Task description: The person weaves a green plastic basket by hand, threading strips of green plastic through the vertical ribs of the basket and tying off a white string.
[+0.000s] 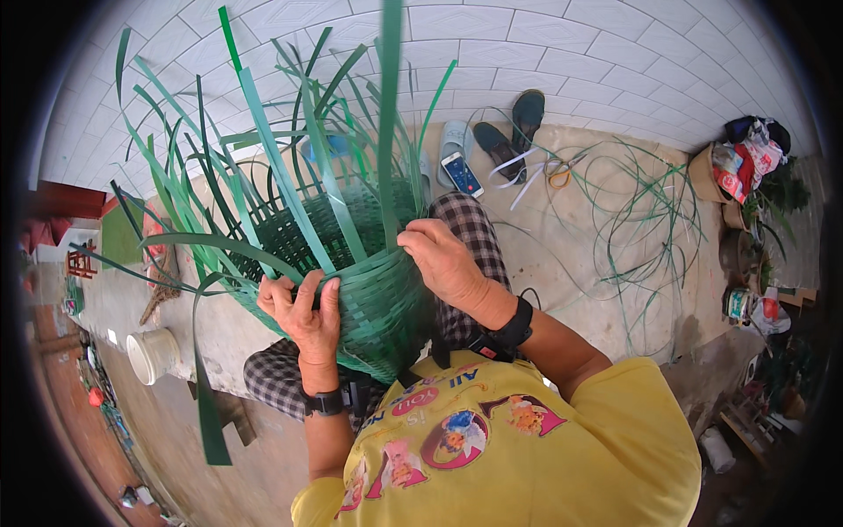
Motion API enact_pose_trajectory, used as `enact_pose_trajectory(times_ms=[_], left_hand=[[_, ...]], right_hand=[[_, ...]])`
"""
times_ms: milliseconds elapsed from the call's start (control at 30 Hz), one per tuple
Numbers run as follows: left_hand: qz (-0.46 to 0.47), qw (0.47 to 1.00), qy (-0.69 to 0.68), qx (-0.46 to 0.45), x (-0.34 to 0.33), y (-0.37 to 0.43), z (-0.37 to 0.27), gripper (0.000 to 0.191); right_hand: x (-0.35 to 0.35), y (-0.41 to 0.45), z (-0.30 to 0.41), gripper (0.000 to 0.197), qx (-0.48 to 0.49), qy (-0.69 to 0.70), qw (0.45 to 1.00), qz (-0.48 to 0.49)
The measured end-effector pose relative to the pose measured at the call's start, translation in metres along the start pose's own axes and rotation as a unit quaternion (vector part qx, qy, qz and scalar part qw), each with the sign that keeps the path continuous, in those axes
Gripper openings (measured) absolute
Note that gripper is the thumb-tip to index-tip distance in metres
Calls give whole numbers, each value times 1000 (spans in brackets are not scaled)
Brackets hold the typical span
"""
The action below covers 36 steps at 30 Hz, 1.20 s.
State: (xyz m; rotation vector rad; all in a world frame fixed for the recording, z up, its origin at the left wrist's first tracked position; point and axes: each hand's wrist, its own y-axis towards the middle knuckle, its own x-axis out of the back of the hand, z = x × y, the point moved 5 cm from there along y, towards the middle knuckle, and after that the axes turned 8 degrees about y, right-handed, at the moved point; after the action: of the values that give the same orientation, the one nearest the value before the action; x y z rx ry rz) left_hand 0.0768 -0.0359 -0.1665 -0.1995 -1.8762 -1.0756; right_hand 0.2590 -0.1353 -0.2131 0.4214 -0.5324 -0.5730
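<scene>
A green basket of woven plastic strips [379,309] rests in my lap, tilted, with many long strip ends standing up from its rim. My left hand [306,306] grips the near rim at its left, thumb outside on the weave. Beside it a broad dark green strip [211,402] bends over and hangs down. My right hand [441,257] pinches the rim farther right with thumb and forefinger, at the foot of a wide upright strip [388,118]. The inside of the basket is partly hidden by the strips.
On the concrete floor ahead lie a smartphone [461,174], a grey-blue slipper [456,137], dark shoes [528,118] and orange-handled scissors [560,176]. Tangled thin green strips [632,263] spread at right. A white bucket [153,356] is at left; a tiled wall [500,53] stands ahead.
</scene>
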Motion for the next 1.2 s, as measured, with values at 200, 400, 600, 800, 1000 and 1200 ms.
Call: enact_pose_trajectory(times_ms=[200,400,600,800,1000,1200], left_hand=[[-1,1000,-24,4,-11,15,19,20],[-3,999,-47,-2,-29,41,64,18],[0,997,-80,14,-27,45,88,17],[20,990,-136,13,-16,52,63,16],[5,989,-147,32,-31,49,80,12],[-29,995,-67,74,-23,37,102,16]], right_hand=[[-6,18,-5,25,39,-17,998,49],[-33,51,0,24,84,-60,992,70],[-51,53,13,24,80,-106,984,121],[-18,56,39,14,105,-132,980,103],[-30,62,37,17,106,-137,981,89],[-73,72,33,17,129,-107,984,67]])
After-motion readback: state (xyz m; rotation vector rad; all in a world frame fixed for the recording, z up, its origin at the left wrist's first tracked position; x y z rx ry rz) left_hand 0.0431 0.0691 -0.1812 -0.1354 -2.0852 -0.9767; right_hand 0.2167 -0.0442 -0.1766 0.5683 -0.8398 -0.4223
